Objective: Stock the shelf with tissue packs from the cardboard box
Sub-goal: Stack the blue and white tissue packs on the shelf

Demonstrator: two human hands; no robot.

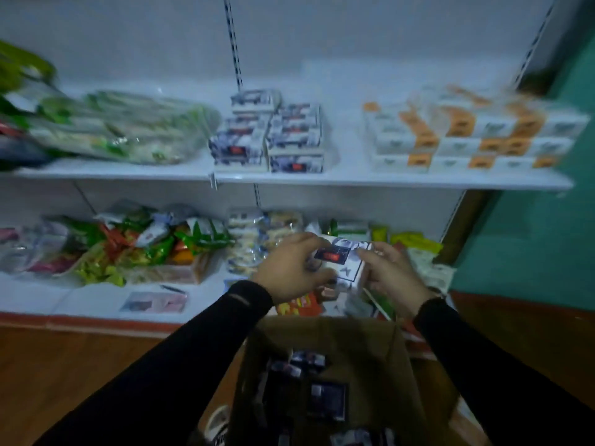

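Note:
A white and dark blue tissue pack (344,257) with a red label is held between both hands above the open cardboard box (338,336). My left hand (291,268) grips its left end and my right hand (391,273) grips its right end. Several more dark tissue packs (326,397) lie inside the box. On the upper white shelf (289,180), matching tissue packs (267,133) stand in two stacks near the middle.
White and orange packs (467,136) fill the upper shelf's right side; bagged green and white goods (122,127) lie on its left. The lower shelf holds colourful snack bags (128,246). A green wall (531,236) is on the right, wooden floor below.

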